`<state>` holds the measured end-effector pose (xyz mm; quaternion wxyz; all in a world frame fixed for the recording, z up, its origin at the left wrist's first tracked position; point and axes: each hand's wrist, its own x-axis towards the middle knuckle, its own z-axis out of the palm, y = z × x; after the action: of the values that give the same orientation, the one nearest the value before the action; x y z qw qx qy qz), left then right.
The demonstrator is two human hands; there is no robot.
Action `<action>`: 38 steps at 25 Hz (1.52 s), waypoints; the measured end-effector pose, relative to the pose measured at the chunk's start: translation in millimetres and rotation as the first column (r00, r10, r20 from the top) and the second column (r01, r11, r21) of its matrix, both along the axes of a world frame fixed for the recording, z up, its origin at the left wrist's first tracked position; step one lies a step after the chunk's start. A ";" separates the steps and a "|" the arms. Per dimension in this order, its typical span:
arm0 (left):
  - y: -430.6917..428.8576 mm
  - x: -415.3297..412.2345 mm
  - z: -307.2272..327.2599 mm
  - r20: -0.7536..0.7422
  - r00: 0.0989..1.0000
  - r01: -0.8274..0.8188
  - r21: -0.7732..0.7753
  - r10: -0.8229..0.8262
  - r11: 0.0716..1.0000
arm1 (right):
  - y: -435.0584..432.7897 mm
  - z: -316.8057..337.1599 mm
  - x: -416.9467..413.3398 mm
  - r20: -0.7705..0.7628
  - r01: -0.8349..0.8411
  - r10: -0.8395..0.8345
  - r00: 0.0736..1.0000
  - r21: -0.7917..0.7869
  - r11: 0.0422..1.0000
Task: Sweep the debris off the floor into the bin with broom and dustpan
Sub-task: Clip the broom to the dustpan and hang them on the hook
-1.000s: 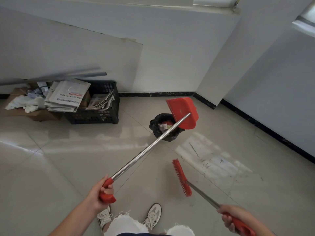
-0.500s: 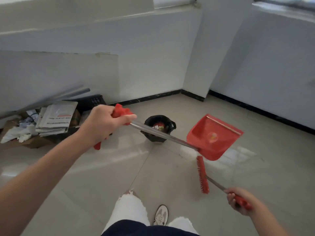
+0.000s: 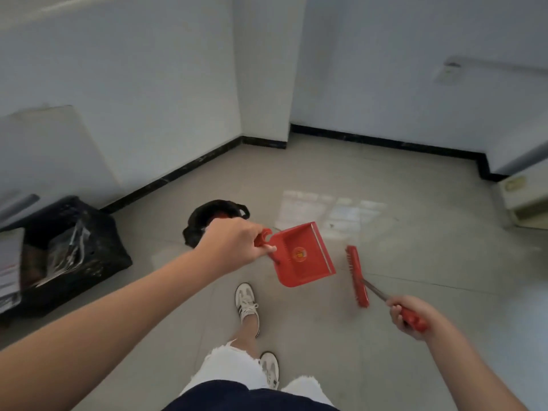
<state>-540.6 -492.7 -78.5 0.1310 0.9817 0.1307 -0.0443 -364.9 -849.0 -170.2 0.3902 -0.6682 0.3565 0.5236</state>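
one black crate (image 3: 74, 241) left of bin (image 3: 204, 212)

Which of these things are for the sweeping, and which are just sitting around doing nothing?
For the sweeping:
- dustpan, gripped by the left hand
- broom, gripped by the right hand
- bin with its black liner

Just lying about:
- black crate by the left wall
- white board leaning on the wall
- pale box at the right
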 end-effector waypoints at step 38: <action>-3.3 238.7 -149.5 -0.261 0.850 0.368 -0.325 -0.457 0.871 | 250.1 80.9 125.1 -0.148 -0.277 0.309 0.939 0.201 0.939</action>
<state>-301.9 -496.0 -227.9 0.2237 0.9387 -0.0720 -0.2522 -239.8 -598.9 -89.3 0.3322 -0.6273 0.2378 0.6630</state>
